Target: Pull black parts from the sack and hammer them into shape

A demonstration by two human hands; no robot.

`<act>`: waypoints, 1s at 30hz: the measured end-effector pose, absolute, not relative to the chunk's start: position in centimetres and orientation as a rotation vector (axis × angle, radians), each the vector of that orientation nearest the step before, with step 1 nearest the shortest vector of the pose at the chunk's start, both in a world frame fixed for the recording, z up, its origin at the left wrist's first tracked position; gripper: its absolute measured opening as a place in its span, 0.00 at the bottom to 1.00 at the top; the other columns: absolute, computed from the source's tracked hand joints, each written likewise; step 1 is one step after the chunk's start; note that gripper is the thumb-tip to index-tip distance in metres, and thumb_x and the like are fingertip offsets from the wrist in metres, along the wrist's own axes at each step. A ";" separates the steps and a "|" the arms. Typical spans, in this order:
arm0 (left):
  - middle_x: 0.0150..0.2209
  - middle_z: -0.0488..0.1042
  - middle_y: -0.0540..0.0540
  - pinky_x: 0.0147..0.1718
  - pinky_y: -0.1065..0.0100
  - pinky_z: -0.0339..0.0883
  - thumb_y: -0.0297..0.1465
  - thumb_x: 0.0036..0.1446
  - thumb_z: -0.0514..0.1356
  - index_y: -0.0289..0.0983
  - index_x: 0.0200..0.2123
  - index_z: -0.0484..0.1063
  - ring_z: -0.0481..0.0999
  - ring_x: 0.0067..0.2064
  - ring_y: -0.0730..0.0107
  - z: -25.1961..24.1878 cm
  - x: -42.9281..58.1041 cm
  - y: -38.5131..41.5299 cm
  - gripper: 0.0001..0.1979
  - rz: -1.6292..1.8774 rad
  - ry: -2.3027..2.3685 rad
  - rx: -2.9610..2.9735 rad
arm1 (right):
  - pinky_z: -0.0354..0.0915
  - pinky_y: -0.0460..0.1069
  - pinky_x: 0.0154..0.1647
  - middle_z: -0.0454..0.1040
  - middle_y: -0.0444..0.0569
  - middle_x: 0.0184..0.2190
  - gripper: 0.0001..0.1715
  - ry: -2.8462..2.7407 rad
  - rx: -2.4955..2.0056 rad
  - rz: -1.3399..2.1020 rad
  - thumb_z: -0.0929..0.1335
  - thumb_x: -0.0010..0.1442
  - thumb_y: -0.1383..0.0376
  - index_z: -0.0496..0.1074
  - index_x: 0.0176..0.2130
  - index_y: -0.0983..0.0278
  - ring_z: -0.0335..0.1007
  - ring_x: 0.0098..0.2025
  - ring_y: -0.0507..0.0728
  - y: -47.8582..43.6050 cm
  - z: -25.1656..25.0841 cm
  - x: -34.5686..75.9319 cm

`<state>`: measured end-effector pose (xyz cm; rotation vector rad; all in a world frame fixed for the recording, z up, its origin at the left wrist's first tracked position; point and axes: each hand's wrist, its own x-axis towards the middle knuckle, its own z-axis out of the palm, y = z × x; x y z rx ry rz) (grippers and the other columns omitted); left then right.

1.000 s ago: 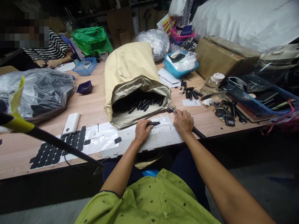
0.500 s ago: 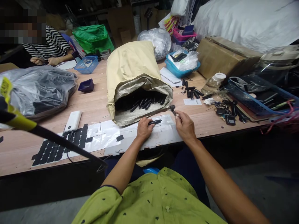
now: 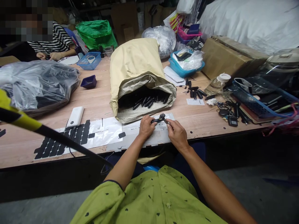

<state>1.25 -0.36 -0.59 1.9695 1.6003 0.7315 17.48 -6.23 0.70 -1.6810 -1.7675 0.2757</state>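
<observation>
My left hand (image 3: 146,127) is closed on a slim black stick-shaped part (image 3: 156,120) above a white sheet (image 3: 149,132) at the table's near edge. My right hand (image 3: 177,133) is pinched on a small dark metal piece (image 3: 162,117) and holds it against the tip of that part. Just behind my hands lies a tan woven sack (image 3: 135,73) on its side, its mouth open toward me with several more black parts (image 3: 147,101) inside.
A white power bank (image 3: 75,116) and a sheet of black stickers (image 3: 64,141) lie to the left, near a clear plastic bag (image 3: 37,85). Loose black parts (image 3: 193,91), keys (image 3: 227,113), a blue basket (image 3: 259,101) and a cardboard box (image 3: 230,59) are on the right. A person in stripes (image 3: 52,43) works far left.
My right hand has lifted from the table edge and moved left with the small metal piece, meeting the tip of the black part in my left hand.
</observation>
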 end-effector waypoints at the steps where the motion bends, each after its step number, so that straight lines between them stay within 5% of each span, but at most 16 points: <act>1: 0.36 0.72 0.47 0.48 0.60 0.66 0.26 0.54 0.65 0.40 0.36 0.78 0.70 0.44 0.62 -0.5 1.3 -0.4 0.06 0.733 1.600 1.962 | 0.68 0.51 0.50 0.77 0.53 0.44 0.21 -1.772 -1.655 0.265 0.58 0.67 0.65 0.74 0.52 0.62 0.73 0.47 0.58 -6.3 0.8 17.3; 18: 0.35 0.72 0.47 0.46 0.60 0.66 0.28 0.51 0.67 0.39 0.33 0.76 0.70 0.43 0.61 -0.1 1.8 -0.6 0.05 0.722 1.619 1.940 | 0.60 0.51 0.41 0.73 0.53 0.37 0.21 -1.716 -1.945 0.010 0.61 0.62 0.69 0.76 0.48 0.60 0.66 0.41 0.60 -2.8 -0.9 22.9; 30: 0.38 0.72 0.46 0.46 0.61 0.66 0.30 0.59 0.60 0.39 0.37 0.74 0.70 0.43 0.62 0.4 1.0 -0.9 0.04 0.737 1.547 2.021 | 0.49 0.51 0.35 0.68 0.53 0.36 0.18 -1.774 -2.087 -0.226 0.62 0.61 0.70 0.75 0.48 0.63 0.59 0.39 0.60 -0.4 -2.0 22.8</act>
